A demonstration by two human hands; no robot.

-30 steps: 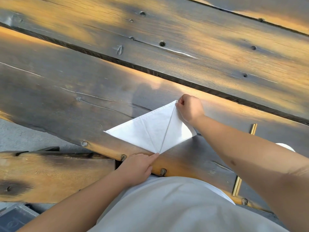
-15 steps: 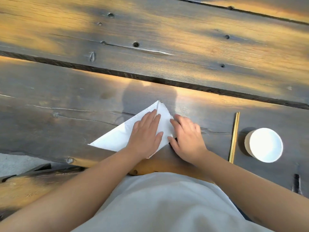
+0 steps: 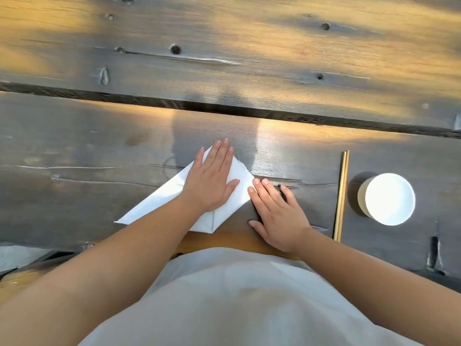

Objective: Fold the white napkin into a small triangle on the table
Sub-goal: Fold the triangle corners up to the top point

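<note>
Head view: on the weathered grey wooden plank surface (image 3: 74,136), the folded white cloth napkin (image 3: 159,198) lies under the flat, open left hand (image 3: 209,181), likely pressing its crease. At its three o'clock, the right hand (image 3: 277,211) rests open-palmed, fingertips touching the napkin's edge, seemingly steadying it.

Your hands have gone from pinching corners to pressing flat.

Your left hand (image 3: 210,182) has slid up the white napkin (image 3: 159,199) toward its far tip, palm down; your right hand (image 3: 278,216) now lies mostly on the table (image 3: 99,151), fingertips seemingly touching the napkin's right corner.
</note>
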